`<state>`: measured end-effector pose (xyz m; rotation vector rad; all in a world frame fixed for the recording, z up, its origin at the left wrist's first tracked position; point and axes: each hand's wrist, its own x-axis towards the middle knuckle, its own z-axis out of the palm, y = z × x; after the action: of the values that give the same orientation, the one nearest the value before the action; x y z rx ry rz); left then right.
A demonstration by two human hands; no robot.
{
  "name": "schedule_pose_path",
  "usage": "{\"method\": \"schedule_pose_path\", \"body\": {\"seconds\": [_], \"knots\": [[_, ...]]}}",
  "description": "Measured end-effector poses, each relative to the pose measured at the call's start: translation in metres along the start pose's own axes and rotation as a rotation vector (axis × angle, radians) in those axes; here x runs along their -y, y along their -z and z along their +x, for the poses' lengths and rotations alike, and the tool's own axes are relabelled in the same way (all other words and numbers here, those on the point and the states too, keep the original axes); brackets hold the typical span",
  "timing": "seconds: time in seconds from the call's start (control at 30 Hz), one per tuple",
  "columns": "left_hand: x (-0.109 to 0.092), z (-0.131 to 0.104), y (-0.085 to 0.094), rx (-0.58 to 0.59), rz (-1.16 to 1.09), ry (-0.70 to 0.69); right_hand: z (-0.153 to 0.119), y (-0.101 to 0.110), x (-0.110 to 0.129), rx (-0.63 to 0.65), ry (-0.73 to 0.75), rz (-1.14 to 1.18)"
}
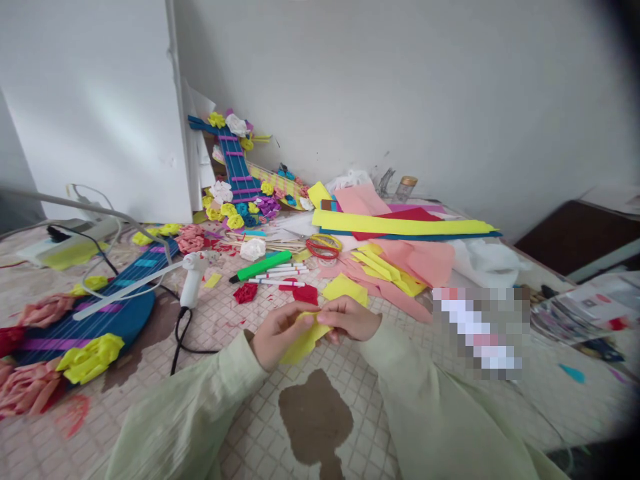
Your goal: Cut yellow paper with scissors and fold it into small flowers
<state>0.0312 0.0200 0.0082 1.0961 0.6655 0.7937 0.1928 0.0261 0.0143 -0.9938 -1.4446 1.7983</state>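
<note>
Where the left hand (280, 333) meets the right hand (353, 319) above the grid-patterned tabletop (260, 423), I see a small piece of bright yellow paper (303, 341), thin and limp, its loose end drooping toward the surface. Left thumb and fingers grip it; the right fingertips pinch its upper edge. Just beyond lies another yellow sheet (346, 289), near a red scrap (306, 294).

Soft light leaves a pale glare on the white panel (107, 113), and the right corners blacken.

Plain grey wall (400, 87); grid-patterned tabletop (257, 420).
</note>
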Motion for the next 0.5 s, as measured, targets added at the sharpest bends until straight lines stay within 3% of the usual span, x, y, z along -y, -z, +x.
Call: {"method": "schedule_pose_path", "body": {"seconds": [0.13, 0.37, 0.5], "knots": [[0.003, 0.001, 0.001, -0.120, 0.061, 0.045, -0.001, 0.000, 0.001, 0.003, 0.026, -0.099], [0.012, 0.008, 0.009, -0.376, 0.008, 0.015, 0.003, 0.000, -0.006, -0.126, 0.058, -0.063], [0.011, 0.008, 0.010, -0.343, -0.037, 0.051, 0.006, -0.001, -0.007, -0.238, 0.085, -0.094]]}}
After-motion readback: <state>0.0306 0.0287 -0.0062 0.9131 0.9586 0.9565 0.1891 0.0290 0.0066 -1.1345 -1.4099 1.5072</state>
